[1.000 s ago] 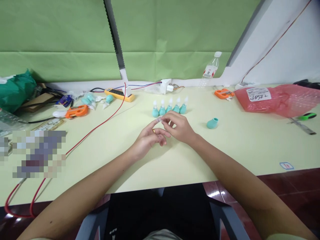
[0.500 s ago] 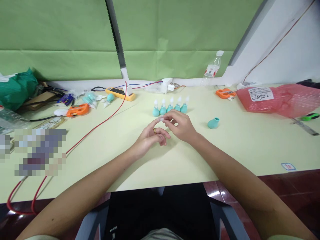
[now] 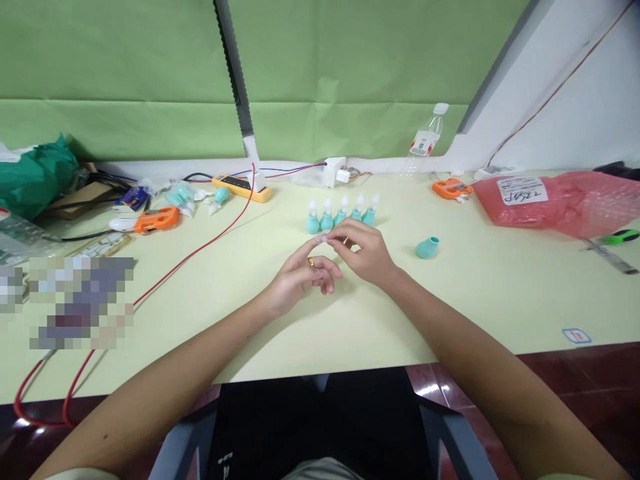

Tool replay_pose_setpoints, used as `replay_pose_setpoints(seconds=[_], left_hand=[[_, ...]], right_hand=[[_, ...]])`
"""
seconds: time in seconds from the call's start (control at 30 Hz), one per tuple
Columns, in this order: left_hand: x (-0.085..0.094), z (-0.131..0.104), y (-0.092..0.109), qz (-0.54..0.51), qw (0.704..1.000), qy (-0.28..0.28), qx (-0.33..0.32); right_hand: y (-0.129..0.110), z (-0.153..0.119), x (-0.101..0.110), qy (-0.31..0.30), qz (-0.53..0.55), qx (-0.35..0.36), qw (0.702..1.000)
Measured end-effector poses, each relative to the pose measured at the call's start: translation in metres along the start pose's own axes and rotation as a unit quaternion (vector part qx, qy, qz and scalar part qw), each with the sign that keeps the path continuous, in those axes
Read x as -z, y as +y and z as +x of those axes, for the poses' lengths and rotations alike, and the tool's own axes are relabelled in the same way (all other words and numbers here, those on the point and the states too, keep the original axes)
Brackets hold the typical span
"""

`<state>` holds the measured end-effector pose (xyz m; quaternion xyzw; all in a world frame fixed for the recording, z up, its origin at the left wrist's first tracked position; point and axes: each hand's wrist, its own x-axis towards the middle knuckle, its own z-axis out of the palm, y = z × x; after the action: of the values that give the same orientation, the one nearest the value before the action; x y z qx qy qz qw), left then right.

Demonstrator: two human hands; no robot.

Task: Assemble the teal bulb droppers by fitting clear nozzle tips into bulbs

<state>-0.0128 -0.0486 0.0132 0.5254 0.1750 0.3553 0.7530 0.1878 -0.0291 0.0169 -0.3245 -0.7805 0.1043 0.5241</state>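
Observation:
My left hand (image 3: pixel 303 275) hovers above the table with its index finger stretched out and the other fingers loosely bent; a gold ring is on one finger. Around the tip of that index finger sits a small translucent whitish piece (image 3: pixel 323 237), too small to identify. The thumb and fingers of my right hand (image 3: pixel 363 250) pinch it. Just beyond my hands, several turquoise bulb-shaped pieces with white pointed tips (image 3: pixel 326 219) stand upright in a row. One turquoise bulb-shaped piece without a tip (image 3: pixel 427 247) lies tilted to the right, its open end up.
A yellow multimeter (image 3: pixel 243 187) lies at the back with a red cable (image 3: pixel 193 251) running leftward. Orange-handled tools (image 3: pixel 157 219) rest on both sides. At right are a red bubble-wrap package (image 3: pixel 555 203) and a clear bottle (image 3: pixel 428 137); a green bag (image 3: pixel 37 177) is far left.
My hands stay almost in place, the right fingers still pinching at the left index fingertip. The view shifts very slightly; objects on the table have not moved.

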Motion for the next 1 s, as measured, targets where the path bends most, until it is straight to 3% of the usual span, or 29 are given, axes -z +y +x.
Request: replay_pose_setpoints(seconds=[0.17, 0.53, 0.8, 1.0], left_hand=[[0.001, 0.0, 0.0, -0.002, 1.0, -0.001, 0.002], [0.008, 0.0, -0.009, 0.067, 0.998, -0.012, -0.004], [0.014, 0.002, -0.013, 0.116, 0.993, -0.014, -0.037], [0.012, 0.001, -0.012, 0.121, 0.991, -0.027, -0.045]], right_hand=[[-0.001, -0.001, -0.002, -0.003, 0.014, -0.03, 0.999], [-0.001, -0.002, -0.009, 0.019, 0.154, -0.209, 0.966], [-0.003, 0.008, -0.005, 0.001, 0.287, -0.333, 0.898], [0.006, 0.008, -0.003, 0.006, 0.327, -0.32, 0.889]])
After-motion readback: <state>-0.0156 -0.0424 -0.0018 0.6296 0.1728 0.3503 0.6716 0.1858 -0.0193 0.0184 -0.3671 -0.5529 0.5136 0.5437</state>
